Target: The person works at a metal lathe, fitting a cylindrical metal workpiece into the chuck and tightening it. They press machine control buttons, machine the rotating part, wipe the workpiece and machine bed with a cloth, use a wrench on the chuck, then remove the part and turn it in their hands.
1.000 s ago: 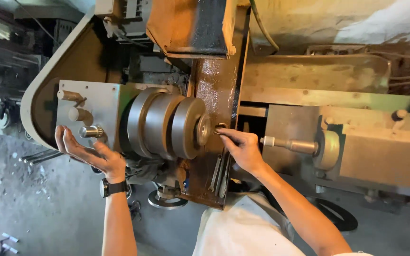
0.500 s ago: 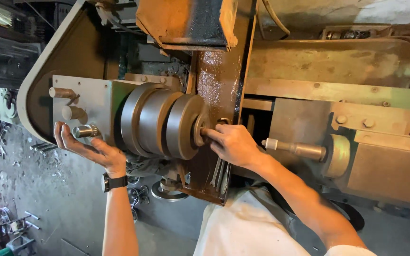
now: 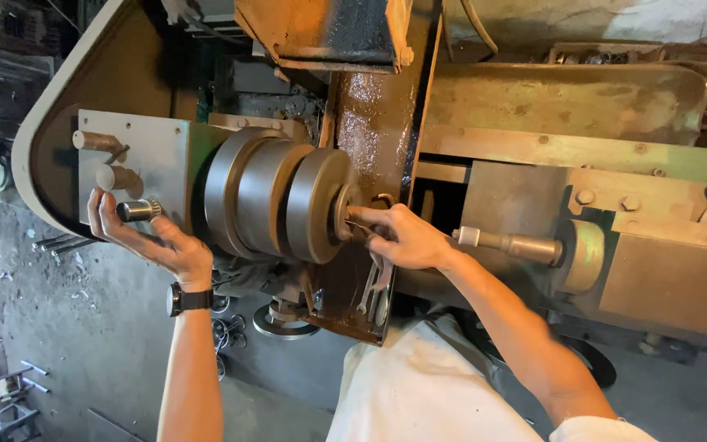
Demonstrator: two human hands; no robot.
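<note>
Here the left hand (image 3: 161, 245) is open, with its fingers spread, and it cups a small shiny knob (image 3: 139, 210) that sticks out of a grey plate (image 3: 157, 155). A black watch (image 3: 187, 299) sits on that wrist. Two more pegs (image 3: 100, 143) stick out of the same plate, just above the knob.

The right hand (image 3: 407, 237) is curled, and its fingertips pinch the hub (image 3: 345, 214) in the middle of a big round stepped pulley (image 3: 276, 203). I cannot tell if a small tool is in those fingers. The two hands are well apart, one at each end of the pulley.

Behind the right hand stands a brown, oily tray (image 3: 374, 147), and some thin metal tools (image 3: 374, 286) lean in its low end. A metal handle (image 3: 507, 243) pokes out just past the right wrist. Above hangs an orange box (image 3: 321, 33). Far left, on the dirty floor, lie some rods (image 3: 59, 242).
</note>
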